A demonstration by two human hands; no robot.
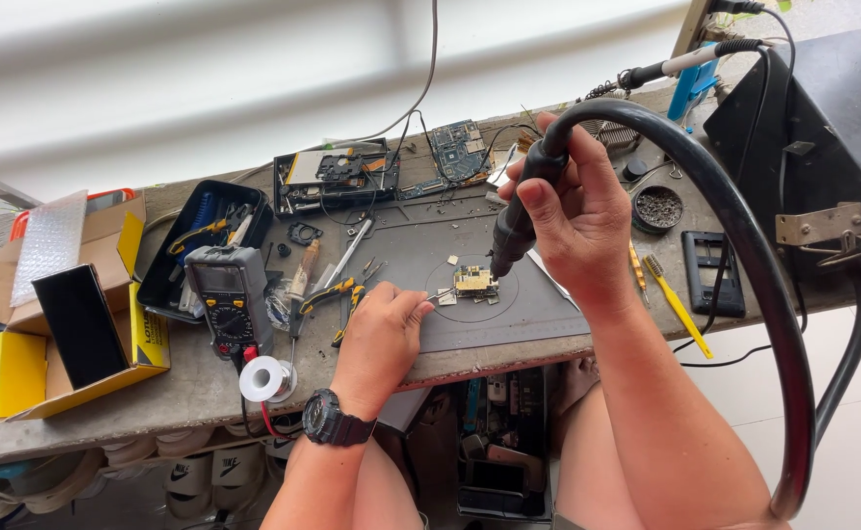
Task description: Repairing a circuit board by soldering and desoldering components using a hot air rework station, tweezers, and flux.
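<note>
My right hand (579, 218) grips a black hot-air wand (517, 224) with a thick black hose (744, 226); its nozzle points down just above a small gold circuit board (474, 282). The board lies on a grey work mat (538, 304). My left hand (383, 332), with a black wristwatch, rests on the mat's left edge and holds thin metal tweezers (437, 294) whose tips touch the board's left side.
A multimeter (232, 294), solder spool (265, 378), pliers (337, 294) and black tool tray (180, 250) lie left. A yellow cardboard box (67, 314) stands far left. Circuit boards (455, 152) lie at the back. A yellow brush (678, 306), a black phone frame (710, 270) and black station (823, 147) are right.
</note>
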